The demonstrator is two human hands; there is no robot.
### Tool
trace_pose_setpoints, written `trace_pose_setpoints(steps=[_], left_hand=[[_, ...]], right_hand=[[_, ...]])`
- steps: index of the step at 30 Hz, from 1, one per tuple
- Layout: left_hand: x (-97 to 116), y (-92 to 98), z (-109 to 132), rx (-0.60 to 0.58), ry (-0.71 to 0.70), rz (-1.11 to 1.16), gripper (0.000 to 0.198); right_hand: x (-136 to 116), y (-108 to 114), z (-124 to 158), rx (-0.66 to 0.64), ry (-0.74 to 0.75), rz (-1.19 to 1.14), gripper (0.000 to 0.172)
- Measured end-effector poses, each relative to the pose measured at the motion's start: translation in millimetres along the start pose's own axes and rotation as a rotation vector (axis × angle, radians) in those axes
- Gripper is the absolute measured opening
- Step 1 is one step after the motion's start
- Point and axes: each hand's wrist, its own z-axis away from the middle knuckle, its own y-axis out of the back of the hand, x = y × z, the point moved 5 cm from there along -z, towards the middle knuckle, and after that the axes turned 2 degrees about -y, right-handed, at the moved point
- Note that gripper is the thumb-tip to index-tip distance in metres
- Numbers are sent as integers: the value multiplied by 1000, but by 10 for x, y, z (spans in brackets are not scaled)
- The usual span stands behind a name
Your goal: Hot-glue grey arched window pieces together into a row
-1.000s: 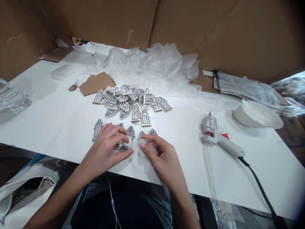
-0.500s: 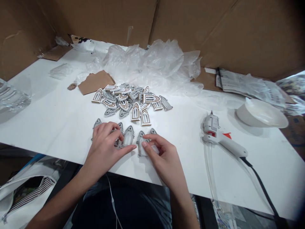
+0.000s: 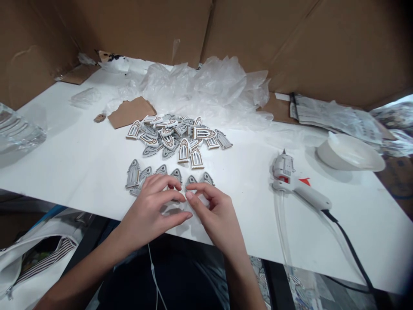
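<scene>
Small arched window pieces, grey backs up, lie in a row near the front of the table, among them a left-end piece (image 3: 132,174) and a right-end piece (image 3: 207,178). Over the middle of this row is my left hand (image 3: 158,204), its thumb and fingers spread apart. Close beside it, my right hand (image 3: 216,211) has thumb and index fingertips nearly together in a pinch; whatever may be between them is too small to make out. Both hands partly cover the pieces beneath. Behind the row lies a pile of white-and-gold window pieces (image 3: 183,150), some grey side up.
To the right lies a glue gun (image 3: 308,193) with a black cord (image 3: 350,249). A white bowl (image 3: 351,153) stands behind it. Crumpled clear plastic (image 3: 206,84) and torn cardboard (image 3: 132,113) lie at the back, before a cardboard wall (image 3: 135,26).
My right hand has moved left, off the piece its fingers were touching, towards my left hand. My left hand has shifted right and nearer me, uncovering pieces at the row's left end.
</scene>
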Motion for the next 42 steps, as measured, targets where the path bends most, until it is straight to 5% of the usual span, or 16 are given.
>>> trace_pose_setpoints(steps=[9, 13, 18, 26, 33, 37, 42], left_hand=[[-8, 194, 48, 64, 41, -116, 10], [-9, 150, 45, 15, 24, -129, 24], [-19, 134, 45, -16, 5, -133, 10], [-296, 369, 93, 219, 238, -519, 12], [-417, 318, 113, 179, 363, -595, 17], [-270, 339, 106, 185, 279, -492, 23], [64, 186, 78, 45, 71, -213, 21]], right_hand=[[30, 77, -22, 76, 45, -5, 20], [11, 14, -23, 25, 57, -2, 18], [10, 2, -22, 11, 43, 22, 17], [84, 137, -60, 106, -19, 22, 21], [63, 108, -67, 95, -12, 34, 19], [43, 66, -69, 73, -7, 20, 19], [-34, 3, -43, 39, 52, -1, 18]])
